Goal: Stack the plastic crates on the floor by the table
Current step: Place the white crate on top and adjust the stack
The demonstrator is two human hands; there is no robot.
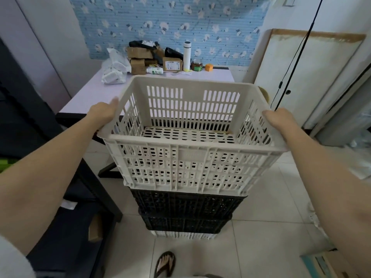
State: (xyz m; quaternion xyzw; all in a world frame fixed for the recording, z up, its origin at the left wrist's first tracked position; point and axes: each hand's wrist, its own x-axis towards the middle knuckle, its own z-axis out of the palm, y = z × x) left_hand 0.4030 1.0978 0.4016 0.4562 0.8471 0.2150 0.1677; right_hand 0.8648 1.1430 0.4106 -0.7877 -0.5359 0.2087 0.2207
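Observation:
A white slatted plastic crate (188, 165) sits on top of a stack on the tiled floor in front of the table (96, 91). Below it are two black crates (184, 205), and a white crate (184, 234) shows at the bottom. My left hand (103, 112) grips the top crate's left rim. On the right rim rests my right hand (278, 119), fingers wrapped over the edge. The top crate is empty and roughly level.
The lilac table holds cardboard boxes (138, 63), plastic bags, a white flask (187, 55) and a jar. A dark shelf frame (84, 187) stands at the left. A board leans on the right wall, with a black cable hanging. My sandalled foot (165, 264) is near the stack.

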